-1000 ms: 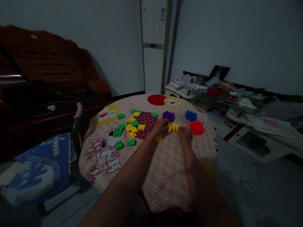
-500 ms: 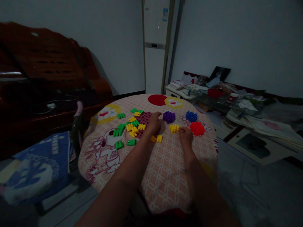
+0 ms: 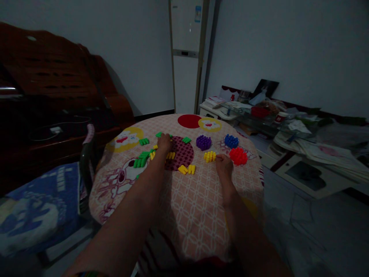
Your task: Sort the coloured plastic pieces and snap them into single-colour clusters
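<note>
Over the plastic blocks at the left of the round table, my left hand (image 3: 164, 144) reaches down with its fingertips hidden. Green blocks (image 3: 140, 161) and yellow blocks (image 3: 170, 155) lie around it, partly covered by my forearm. My right hand (image 3: 225, 166) is closed, its fingertips pinched at the right edge of a knobbly yellow block cluster (image 3: 210, 156). A single green block (image 3: 186, 140) rests on the dark red printed circle (image 3: 184, 154). Two yellow blocks (image 3: 187, 169) lie at that circle's near edge.
A purple cluster (image 3: 203, 142), a blue cluster (image 3: 231, 141) and a red cluster (image 3: 238, 156) stand on the patterned tablecloth (image 3: 190, 207). A cluttered low cabinet (image 3: 288, 154) is on the right. A chair with a blue cover (image 3: 57, 192) and a wooden bench (image 3: 57, 69) stand left.
My left hand has moved left from beside the purple cluster to the blocks. A green block now shows where that hand was. My right hand stays at the yellow cluster.
</note>
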Demonstrator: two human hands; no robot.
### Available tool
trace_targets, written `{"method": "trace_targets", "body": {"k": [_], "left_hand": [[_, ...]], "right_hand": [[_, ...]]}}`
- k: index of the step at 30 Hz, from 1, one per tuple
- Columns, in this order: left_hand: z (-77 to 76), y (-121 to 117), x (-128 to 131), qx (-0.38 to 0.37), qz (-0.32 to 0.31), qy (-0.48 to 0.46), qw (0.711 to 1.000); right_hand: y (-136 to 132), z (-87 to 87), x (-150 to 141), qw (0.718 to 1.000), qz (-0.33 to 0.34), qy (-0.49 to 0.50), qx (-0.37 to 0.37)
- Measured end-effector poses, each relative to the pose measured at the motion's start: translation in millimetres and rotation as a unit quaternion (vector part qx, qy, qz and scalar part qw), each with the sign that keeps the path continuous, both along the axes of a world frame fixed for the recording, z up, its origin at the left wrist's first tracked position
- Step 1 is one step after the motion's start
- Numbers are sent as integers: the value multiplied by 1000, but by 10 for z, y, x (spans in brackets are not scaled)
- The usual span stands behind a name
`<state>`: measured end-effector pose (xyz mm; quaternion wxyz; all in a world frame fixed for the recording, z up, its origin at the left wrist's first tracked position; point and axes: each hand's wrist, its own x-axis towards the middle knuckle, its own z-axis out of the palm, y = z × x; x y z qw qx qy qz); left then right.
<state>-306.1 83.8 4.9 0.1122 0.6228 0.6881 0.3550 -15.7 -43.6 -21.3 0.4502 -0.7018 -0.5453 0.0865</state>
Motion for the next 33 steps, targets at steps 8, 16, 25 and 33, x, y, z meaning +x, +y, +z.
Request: {"method": "trace_targets", "body": {"k": [8, 16, 25, 33], "left_hand": [[389, -428, 604, -48, -147, 98, 983], [332, -712, 941, -75, -315, 147, 935], [71, -623, 772, -57, -269, -53, 960], [77, -613, 947, -38, -372, -127, 919]], "right_hand": [[-18, 16, -5, 1000, 5, 10, -6], [-38, 31, -4, 1000, 10, 14, -9], [-41, 36, -19, 1000, 5, 8, -22], [-44, 42, -20, 1000, 6, 1, -17]]}}
